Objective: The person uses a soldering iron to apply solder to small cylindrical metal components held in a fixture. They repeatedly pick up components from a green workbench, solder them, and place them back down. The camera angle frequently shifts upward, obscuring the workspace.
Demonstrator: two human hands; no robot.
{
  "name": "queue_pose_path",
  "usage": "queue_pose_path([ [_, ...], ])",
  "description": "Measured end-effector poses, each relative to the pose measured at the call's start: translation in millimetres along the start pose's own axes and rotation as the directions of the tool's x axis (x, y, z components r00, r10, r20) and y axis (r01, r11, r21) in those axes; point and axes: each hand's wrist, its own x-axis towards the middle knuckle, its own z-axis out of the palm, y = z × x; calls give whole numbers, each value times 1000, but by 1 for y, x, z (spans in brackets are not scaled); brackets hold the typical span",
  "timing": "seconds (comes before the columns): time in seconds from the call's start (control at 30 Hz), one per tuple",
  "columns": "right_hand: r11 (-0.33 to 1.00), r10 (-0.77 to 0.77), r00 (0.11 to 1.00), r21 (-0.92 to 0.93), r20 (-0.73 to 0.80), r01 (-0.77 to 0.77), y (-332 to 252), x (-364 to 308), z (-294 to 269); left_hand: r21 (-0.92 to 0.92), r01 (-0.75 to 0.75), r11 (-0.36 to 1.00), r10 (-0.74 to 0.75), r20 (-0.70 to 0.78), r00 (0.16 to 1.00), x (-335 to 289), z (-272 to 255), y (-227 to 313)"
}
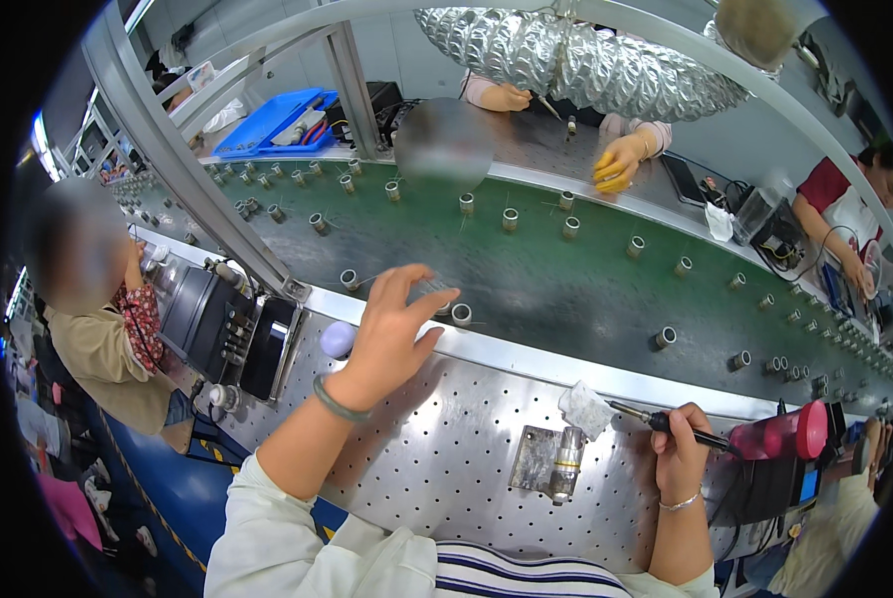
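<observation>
My left hand [391, 334] reaches over the near rail of the green conveyor belt [566, 299], its curved fingers apart. Just beside its fingertips stands a small metal cylinder [461, 315] on the belt; contact between them cannot be made out. Held in my right hand [681, 453] is a soldering iron [656, 419], its tip pointing left beside a crumpled white wipe [586, 410]. Below the wipe, a metal cylinder with a yellow band [566, 466] lies against a small flat plate [534, 458] on the perforated metal worktop [416, 448].
A lilac round object [337, 340] lies left of my left hand. Black equipment [207, 324] stands farther left, a pink container [780, 433] at right. More cylinders [571, 228] line the belt. Across it, a co-worker's hand [621, 161] wears yellow finger covers. A foil duct [586, 65] hangs above.
</observation>
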Motion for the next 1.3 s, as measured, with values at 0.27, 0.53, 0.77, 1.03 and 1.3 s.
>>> queue_pose_path([
  [0.27,996,42,999,80,-12,-41,-4,-4,-2,143,-124,982,92,210,973,31,21,-13],
  [0.53,998,49,999,28,-17,-48,-5,0,-2,-361,-9,932,115,274,955,45,56,44],
  [0.77,990,93,995,112,-26,-90,-9,-2,-2,-160,-162,974,182,119,976,60,102,56],
  [1.03,967,216,975,150,-59,-205,-13,-5,-6,-307,-124,944,180,160,971,57,116,48],
  [1.3,967,206,977,167,-62,-193,-9,-5,-8,-329,-79,941,146,185,972,58,113,48],
])
